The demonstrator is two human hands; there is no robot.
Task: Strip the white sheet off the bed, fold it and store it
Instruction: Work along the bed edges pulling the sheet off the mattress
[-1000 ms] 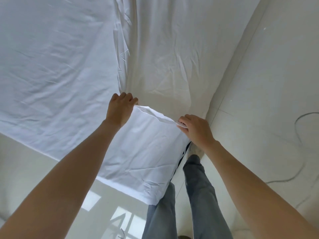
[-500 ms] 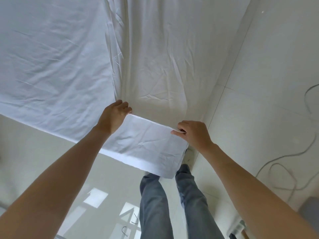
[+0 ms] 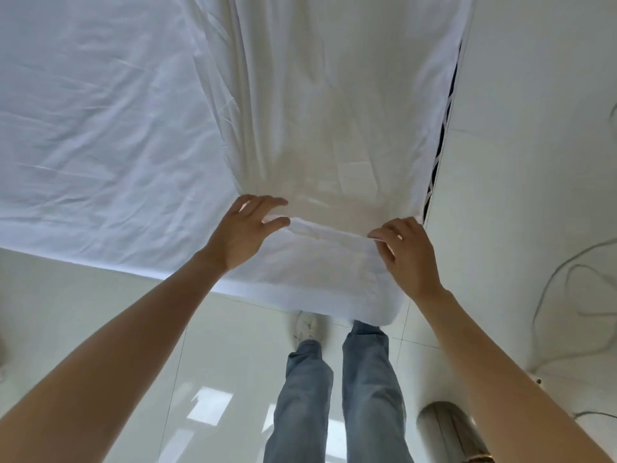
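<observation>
Loosened by hands (image 3: 320, 242), sheet (image 3: 110, 128) lies creased.

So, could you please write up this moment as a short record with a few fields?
Sheet: white sheet spread wide, near edge folded over at the person's front
Left hand: left hand, fingers spread and straight, resting at the fold's left end
Right hand: right hand, fingertips pinching the fold's right end
Floor: glossy pale tiled floor
Nearby: thin cable on the right; metal cylinder at bottom right
Task stage: folding under way, not yet stored
</observation>
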